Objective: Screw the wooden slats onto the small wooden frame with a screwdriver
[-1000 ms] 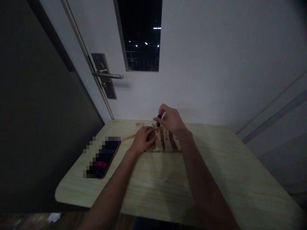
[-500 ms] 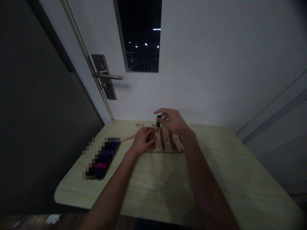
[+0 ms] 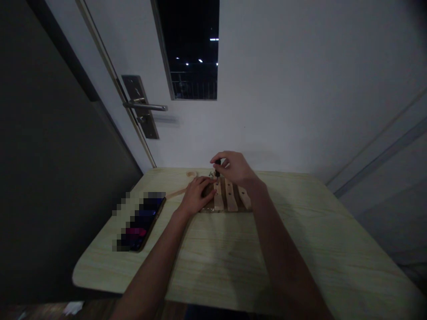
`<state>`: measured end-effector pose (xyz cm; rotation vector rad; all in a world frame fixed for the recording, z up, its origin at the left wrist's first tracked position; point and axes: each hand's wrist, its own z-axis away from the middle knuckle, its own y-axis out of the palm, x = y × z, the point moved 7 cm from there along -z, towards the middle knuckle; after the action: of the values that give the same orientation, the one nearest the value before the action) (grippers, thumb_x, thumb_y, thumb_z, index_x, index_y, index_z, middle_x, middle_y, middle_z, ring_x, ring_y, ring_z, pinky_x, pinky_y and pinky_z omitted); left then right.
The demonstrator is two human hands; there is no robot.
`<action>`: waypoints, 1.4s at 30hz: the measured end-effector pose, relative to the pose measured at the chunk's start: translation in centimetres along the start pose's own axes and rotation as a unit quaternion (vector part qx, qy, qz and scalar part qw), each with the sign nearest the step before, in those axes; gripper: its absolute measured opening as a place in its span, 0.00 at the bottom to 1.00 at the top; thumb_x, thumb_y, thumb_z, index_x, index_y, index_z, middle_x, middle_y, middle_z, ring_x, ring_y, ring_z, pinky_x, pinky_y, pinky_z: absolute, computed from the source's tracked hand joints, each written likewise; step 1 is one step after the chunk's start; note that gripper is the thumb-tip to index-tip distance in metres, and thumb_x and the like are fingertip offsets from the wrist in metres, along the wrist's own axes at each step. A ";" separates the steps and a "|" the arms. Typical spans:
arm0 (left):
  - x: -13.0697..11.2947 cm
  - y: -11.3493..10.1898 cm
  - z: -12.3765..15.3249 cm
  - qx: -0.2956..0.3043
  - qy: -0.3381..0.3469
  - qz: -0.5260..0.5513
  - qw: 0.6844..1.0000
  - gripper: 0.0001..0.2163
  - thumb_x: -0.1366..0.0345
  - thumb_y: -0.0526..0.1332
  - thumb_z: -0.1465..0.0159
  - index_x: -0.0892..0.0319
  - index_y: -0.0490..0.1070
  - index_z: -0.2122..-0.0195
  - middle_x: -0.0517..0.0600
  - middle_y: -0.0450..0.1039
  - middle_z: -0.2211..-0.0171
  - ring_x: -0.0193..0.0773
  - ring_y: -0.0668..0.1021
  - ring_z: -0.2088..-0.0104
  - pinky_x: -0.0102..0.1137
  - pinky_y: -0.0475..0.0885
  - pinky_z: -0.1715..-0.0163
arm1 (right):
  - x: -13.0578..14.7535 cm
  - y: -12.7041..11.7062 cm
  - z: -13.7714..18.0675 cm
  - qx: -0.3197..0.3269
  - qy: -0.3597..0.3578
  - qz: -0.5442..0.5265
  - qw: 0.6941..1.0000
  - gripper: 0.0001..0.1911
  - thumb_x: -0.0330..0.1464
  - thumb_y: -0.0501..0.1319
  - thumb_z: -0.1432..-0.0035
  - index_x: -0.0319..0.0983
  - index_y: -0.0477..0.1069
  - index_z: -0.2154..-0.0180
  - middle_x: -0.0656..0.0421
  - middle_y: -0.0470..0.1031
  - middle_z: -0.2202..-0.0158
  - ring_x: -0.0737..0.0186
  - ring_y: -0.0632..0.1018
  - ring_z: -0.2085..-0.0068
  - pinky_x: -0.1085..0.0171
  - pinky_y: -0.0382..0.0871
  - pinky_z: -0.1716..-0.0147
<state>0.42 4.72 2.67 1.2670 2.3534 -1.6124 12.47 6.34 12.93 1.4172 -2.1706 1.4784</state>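
My right hand (image 3: pixel 236 168) pinches the black handle of a small screwdriver (image 3: pixel 218 168), which stands nearly upright over the leftmost light wooden piece (image 3: pixel 218 201). My left hand (image 3: pixel 196 195) lies with fingers stretched and thumb apart, its index fingertip by the screwdriver's tip and its thumb against that same piece. Another wooden piece (image 3: pixel 231 202) with dark holes lies beside it, and a third piece (image 3: pixel 244 198) is partly covered by my right wrist. All three rest on a brown base (image 3: pixel 208 209). The screwdriver's tip is too small to make out.
A few small screws (image 3: pixel 211 174) lie behind the base. A curved wooden piece (image 3: pixel 191 174) and a wooden strip (image 3: pixel 176 193) lie to the left. A phone (image 3: pixel 142 226) sits on the pale wooden table (image 3: pixel 213 262). A white door with a metal handle (image 3: pixel 147 107) stands behind.
The view has shifted slightly, so everything appears a little further left. Both hands keep their places at the wooden pieces, the right fingers still around the screwdriver handle.
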 end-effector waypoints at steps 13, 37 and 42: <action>0.2 0.0 0.0 -0.002 0.004 0.002 1.000 0.15 0.57 0.55 0.36 0.54 0.68 0.49 0.52 0.69 0.52 0.44 0.70 0.51 0.41 0.65 0.49 | -0.3 -0.9 0.2 -0.006 0.015 0.009 1.000 0.11 0.29 0.63 0.48 0.39 0.76 0.61 0.58 0.76 0.70 0.65 0.74 0.70 0.66 0.68 0.67; 0.2 0.2 0.0 -0.003 0.010 -0.001 1.000 0.15 0.58 0.55 0.36 0.55 0.68 0.49 0.53 0.69 0.52 0.45 0.70 0.51 0.41 0.65 0.49 | -0.5 -0.1 0.2 0.014 0.004 -0.012 1.000 0.14 0.22 0.59 0.48 0.38 0.75 0.59 0.56 0.78 0.60 0.67 0.75 0.67 0.66 0.68 0.64; 0.1 0.1 -0.1 -0.006 0.016 0.002 1.000 0.15 0.58 0.56 0.36 0.57 0.68 0.49 0.53 0.69 0.52 0.45 0.70 0.51 0.41 0.65 0.49 | -0.1 -0.5 0.1 -0.007 0.026 0.039 0.999 0.09 0.30 0.66 0.51 0.39 0.72 0.64 0.61 0.73 0.72 0.67 0.71 0.72 0.66 0.63 0.69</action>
<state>0.45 4.87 2.54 1.3050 2.3743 -1.5867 12.95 6.35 13.13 1.2894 -2.2250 1.5039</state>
